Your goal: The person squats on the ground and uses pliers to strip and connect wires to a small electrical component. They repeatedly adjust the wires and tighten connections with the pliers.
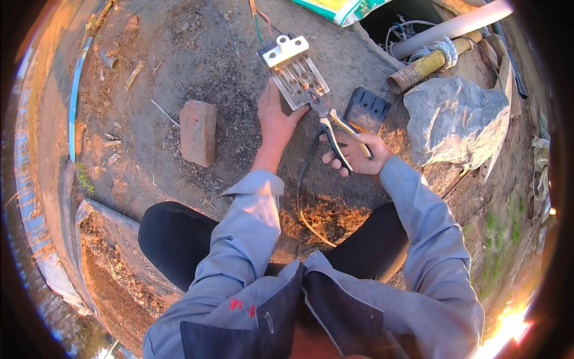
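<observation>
My left hand [275, 122] grips the lower end of an opened electrical switch block [293, 90], thumb at its near edge and fingers along its left side. The block has a white piece across its far end and bare metal contacts inside. In my right hand [365, 154] is a pair of pliers [328, 127] with black and cream handles, held slightly apart. The jaws reach the block's near right corner; whether they pinch anything is too small to tell. A dark cable [302, 170] runs from near the jaws toward my legs. Thin wires [258, 27] rise from the far end.
A black slotted cover [366, 109] lies right of the pliers. A reddish brick [198, 133] sits on the dirt to the left. At the right are a large grey rock [454, 122] and a pipe wrapped with rope [418, 72]. A green-white bag [344, 11] lies at the back.
</observation>
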Tool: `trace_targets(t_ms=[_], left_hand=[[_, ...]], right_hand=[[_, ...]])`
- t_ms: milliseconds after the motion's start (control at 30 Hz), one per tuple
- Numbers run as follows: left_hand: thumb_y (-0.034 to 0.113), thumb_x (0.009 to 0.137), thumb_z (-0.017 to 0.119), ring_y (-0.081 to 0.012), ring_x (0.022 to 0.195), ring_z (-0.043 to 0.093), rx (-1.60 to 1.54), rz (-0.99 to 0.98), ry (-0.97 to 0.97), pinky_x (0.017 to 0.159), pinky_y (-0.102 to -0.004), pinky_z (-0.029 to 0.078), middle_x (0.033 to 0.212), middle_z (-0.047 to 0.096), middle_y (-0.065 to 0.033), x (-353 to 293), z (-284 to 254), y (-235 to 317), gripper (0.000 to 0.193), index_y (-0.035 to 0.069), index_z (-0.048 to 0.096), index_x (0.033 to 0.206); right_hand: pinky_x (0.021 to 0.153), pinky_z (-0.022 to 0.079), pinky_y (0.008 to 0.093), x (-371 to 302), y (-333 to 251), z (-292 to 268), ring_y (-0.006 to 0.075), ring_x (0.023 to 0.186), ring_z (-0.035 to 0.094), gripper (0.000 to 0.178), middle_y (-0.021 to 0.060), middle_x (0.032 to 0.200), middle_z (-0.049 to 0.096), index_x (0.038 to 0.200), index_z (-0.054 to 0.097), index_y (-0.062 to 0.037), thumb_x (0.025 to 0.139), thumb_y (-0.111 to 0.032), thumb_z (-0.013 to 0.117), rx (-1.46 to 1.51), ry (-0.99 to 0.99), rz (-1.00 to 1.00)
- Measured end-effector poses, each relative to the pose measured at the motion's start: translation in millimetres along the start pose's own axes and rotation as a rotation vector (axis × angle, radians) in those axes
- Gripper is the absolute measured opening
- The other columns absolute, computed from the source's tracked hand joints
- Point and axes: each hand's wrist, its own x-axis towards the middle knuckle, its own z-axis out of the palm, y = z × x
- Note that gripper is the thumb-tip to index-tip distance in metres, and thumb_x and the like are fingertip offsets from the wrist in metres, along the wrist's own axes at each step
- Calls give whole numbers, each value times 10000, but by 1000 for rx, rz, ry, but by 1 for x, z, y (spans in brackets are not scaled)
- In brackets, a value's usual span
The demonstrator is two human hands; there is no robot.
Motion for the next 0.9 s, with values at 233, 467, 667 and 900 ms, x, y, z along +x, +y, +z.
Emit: trace_targets(t_ms=[233, 467, 667, 900], left_hand=[[286, 691, 890, -417, 1379, 378, 28, 2, 6, 1159, -458, 318, 1523, 398, -240, -3, 5, -6, 1074, 6, 298, 1542], [243, 718, 862, -394, 1366, 403, -338, -307, 64, 1146, -452, 346, 1523, 415, -188, 4, 4, 1, 989, 63, 339, 1538], [175, 675, 883, -388, 1347, 432, 66, -94, -42, 1109, -461, 386, 1513, 445, -138, 5, 2, -12, 964, 143, 412, 1516], [189, 653, 880, -385, 1359, 412, 20, 13, 35, 1144, -447, 341, 1502, 442, -191, 0, 5, -16, 1028, 12, 352, 1518]], right_hand=[[818, 536, 412, 15, 24, 7, 239, 958, 666, 572, 146, 1100, 661, 1420, 459, -41, 953, -343, 593, -66, 137, -46], [834, 528, 430, 75, 89, 42, 244, 957, 639, 579, 137, 1091, 622, 1416, 454, -57, 928, -319, 620, 79, 270, -356], [965, 521, 455, 105, 105, 61, 279, 1082, 637, 617, 160, 1200, 623, 1429, 437, -65, 841, -158, 597, 174, 244, -454], [1103, 412, 545, 60, 63, 58, 339, 1311, 538, 770, 231, 1401, 543, 1513, 366, -92, 777, -95, 593, -4, 194, -144]])
